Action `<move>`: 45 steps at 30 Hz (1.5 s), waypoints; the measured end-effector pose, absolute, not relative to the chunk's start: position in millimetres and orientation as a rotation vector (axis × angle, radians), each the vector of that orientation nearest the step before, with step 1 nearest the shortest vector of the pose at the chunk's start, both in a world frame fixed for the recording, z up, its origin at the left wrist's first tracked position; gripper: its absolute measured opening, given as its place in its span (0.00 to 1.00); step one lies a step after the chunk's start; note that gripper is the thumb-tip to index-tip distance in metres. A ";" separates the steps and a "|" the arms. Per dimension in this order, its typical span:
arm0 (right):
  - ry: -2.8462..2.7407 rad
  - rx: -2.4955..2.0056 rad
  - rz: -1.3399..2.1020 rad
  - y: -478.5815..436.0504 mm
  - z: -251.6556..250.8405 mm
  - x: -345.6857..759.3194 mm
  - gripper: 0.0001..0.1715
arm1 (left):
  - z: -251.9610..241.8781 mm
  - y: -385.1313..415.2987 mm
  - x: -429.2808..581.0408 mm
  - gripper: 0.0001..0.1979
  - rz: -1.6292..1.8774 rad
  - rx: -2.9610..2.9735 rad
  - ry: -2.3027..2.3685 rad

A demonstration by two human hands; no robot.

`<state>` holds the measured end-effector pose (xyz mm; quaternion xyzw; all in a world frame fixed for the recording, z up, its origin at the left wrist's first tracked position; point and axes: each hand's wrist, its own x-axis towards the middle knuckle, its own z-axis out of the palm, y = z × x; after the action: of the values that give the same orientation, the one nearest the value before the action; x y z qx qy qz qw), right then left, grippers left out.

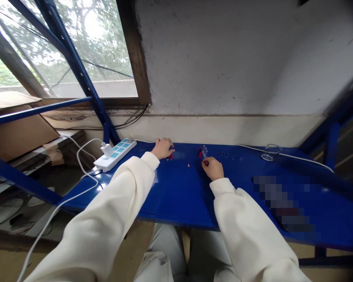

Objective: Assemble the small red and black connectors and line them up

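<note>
My left hand (pixel 162 149) rests at the back left of the blue tabletop, thumb and fingers apart. Just below its thumb lies a small red piece (pixel 171 156), with a tiny clear piece (pixel 167 159) beside it. Farther right, my right hand (pixel 214 168) has thumb and forefinger pinched together low over the table; what they hold, if anything, is too small to name. Beyond those fingertips stand small clear pieces (pixel 204 150) and a red piece (pixel 200 152). Between the two hands lies a tiny pinkish piece (pixel 188 165).
A white power strip (pixel 114 155) with a plug and cable occupies the table's left end. Several tiny dark pieces (pixel 223 154) lie right of centre. Farther right are a clear round dish (pixel 267 157) and a blurred-out dark object (pixel 282 203). Blue frame posts (pixel 85 78) flank the table.
</note>
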<state>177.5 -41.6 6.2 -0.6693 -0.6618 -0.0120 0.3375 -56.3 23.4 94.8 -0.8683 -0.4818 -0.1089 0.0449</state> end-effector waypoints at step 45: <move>-1.821 -2.027 0.126 -44.4 8.1 169.3 0.21 | 34.6 -27.0 45.6 0.05 -1.535 -2.590 -1.439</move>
<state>169.3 -44.4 8.1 -0.7273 -0.6533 0.0450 0.2055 45.6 -27.0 34.6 -0.7724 -0.4292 -0.4579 -0.0977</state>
